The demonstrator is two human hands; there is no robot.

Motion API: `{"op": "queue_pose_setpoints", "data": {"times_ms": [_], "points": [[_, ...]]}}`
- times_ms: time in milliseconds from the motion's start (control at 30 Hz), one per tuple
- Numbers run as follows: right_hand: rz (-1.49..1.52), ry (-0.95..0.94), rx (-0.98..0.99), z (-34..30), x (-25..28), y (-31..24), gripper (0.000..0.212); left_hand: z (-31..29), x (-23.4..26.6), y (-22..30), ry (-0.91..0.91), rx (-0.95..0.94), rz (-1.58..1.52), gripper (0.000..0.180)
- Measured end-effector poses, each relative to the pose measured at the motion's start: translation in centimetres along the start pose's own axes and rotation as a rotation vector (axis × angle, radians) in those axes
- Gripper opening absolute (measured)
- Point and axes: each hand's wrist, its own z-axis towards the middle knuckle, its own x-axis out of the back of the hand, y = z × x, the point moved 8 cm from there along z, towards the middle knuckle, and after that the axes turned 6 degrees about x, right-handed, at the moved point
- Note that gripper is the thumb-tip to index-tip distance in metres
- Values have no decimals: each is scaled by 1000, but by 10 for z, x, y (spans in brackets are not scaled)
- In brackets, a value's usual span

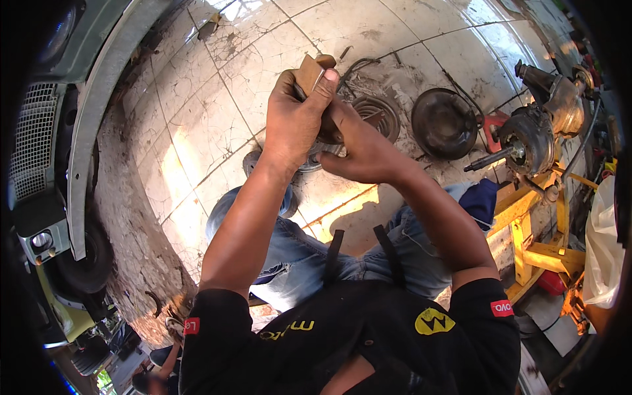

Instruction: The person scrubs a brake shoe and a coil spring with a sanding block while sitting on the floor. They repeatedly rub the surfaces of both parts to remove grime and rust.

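Note:
Held up in front of me, my left hand grips a flat brown piece with straight edges, the thumb pressed against its side. It looks like a folded sheet or thin block; its exact kind does not show. Just below and right, my right hand is curled beside the left wrist, around something dark that my hands mostly hide. Beneath them on the floor lies a ringed metal part, partly covered by my right hand. A round dark metal drum or dish rests to its right.
A greasy hub-and-shaft assembly sits on a yellow metal stand at right, near a white plastic bag. A vehicle's bumper runs along the left. Dirty cracked tiles cover the floor. Another person is at lower left.

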Motion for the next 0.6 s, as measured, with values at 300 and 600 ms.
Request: {"op": "queue_pose_setpoints", "data": {"times_ms": [300, 600], "points": [[-530, -188, -16, -18, -3, 42, 91, 2, -1, 1, -100, 114, -77, 55], [-293, -40, 128, -8, 6, 6, 94, 7, 5, -2, -50, 108, -305, 44]]}}
